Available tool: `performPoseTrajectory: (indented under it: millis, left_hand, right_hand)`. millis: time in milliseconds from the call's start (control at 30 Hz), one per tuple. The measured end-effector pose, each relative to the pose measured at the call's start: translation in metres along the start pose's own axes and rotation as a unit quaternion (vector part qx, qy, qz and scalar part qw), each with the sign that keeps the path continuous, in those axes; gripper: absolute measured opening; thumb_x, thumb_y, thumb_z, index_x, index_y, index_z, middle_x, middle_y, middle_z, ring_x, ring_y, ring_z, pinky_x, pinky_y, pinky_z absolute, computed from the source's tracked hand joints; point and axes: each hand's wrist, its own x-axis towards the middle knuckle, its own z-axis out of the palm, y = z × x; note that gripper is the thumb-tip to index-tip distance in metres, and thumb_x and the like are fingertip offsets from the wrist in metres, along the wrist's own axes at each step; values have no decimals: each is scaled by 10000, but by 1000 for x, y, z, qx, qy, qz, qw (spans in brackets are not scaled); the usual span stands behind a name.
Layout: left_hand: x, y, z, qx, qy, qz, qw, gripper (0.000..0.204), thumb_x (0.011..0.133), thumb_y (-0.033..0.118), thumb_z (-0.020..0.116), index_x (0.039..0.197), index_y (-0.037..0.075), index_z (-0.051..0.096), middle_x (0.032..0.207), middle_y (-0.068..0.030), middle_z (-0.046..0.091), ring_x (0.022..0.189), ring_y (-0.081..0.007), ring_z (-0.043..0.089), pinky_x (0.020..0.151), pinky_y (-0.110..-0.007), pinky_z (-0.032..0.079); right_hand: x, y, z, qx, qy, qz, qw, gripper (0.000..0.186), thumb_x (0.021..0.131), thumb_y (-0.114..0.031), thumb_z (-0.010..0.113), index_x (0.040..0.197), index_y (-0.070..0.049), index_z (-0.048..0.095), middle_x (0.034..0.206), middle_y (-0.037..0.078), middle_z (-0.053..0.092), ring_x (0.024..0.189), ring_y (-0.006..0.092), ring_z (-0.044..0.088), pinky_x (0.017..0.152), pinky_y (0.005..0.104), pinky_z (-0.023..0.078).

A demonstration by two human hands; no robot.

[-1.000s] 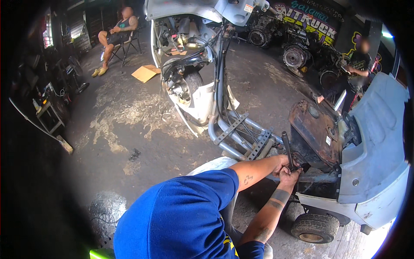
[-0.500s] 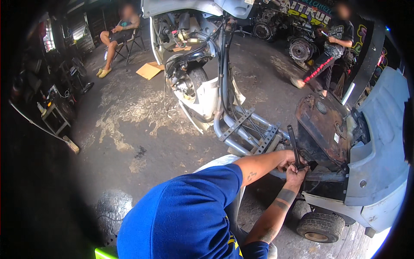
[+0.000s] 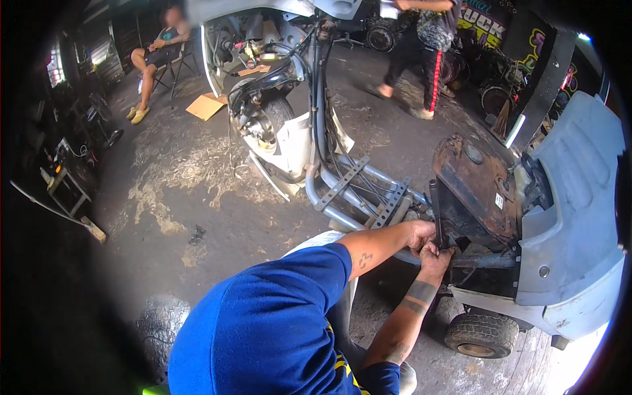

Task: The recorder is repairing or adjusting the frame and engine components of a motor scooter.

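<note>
Long-handled black tool (image 3: 436, 210) stands nearly upright just beside the lower edge of the rusty fuel tank (image 3: 475, 191), its bottom end down between our hands. Our right hand (image 3: 434, 259) grasps that end from below, fingers curled in; our left hand (image 3: 419, 234) sits close against it from the far side, and we cannot tell whether it grips or merely steadies, because its fingers are partly hidden. We judge the handle is held upright because metal crowds its foot, so its free end has the most room upward. To its left, the perforated crossbars (image 3: 394, 204) of the blue-grey scooter frame (image 3: 357, 201) bound the gap; to its right the tank's edge lies close, and farther out the faded body panel (image 3: 573, 204) walls off that side. Our right forearm (image 3: 409, 319) reaches in left of the rear wheel (image 3: 482, 334), presumably so that the tyre does not hinder the elbow. Farther on, stained floor (image 3: 257, 224) spreads wide to the left of the frame, past the front wheel (image 3: 282, 113) and a flat piece of cardboard (image 3: 206, 106). Well apart at the back, we see a seated person (image 3: 166, 49) and a person on foot (image 3: 434, 34).
</note>
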Motion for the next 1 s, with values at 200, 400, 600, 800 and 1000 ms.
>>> performPoseTrajectory:
  millis: [200, 400, 600, 800, 1000]
  left_hand:
    - [-16, 22, 47, 153, 149, -61, 975, 338, 717, 476, 786, 754, 153, 691, 788, -29, 644, 567, -143, 552, 613, -377, 424]
    - [21, 4, 18, -64, 6, 7, 998, 174, 813, 244, 694, 767, 77, 681, 595, -50, 619, 441, -174, 554, 439, -282, 442]
    - [13, -18, -9, -125, -100, 54, 986, 249, 795, 406, 689, 777, 158, 696, 607, -26, 635, 506, -162, 565, 702, -645, 397]
    - [-19, 16, 36, 56, 93, -19, 994, 307, 793, 353, 749, 735, 60, 676, 625, -74, 635, 447, -184, 558, 468, -304, 429]
    - [-2, 13, 14, 8, -3, 22, 1000, 166, 841, 255, 647, 864, 104, 712, 688, -34, 672, 491, -169, 583, 529, -291, 465]
  right_hand:
    - [-20, -19, -2, 43, -19, 1, 999, 375, 946, -462, 443, 899, -123, 595, 789, -9, 597, 502, 77, 443, 348, 211, 284]
    - [-11, -6, -1, -6, -29, -27, 999, 320, 956, -398, 448, 817, -142, 580, 756, -32, 585, 501, 73, 441, 349, 201, 267]
    - [-5, 8, 5, -28, -6, -30, 999, 369, 973, -441, 410, 930, -126, 597, 781, -24, 602, 482, 75, 432, 350, 194, 273]
    - [-15, -7, -9, -11, -69, -44, 997, 316, 970, -393, 453, 881, -119, 583, 693, -3, 558, 491, 75, 457, 326, 173, 308]
    - [28, -16, -25, -40, -109, -8, 993, 358, 945, -397, 411, 915, -96, 602, 803, 8, 608, 559, 99, 483, 351, 205, 286]
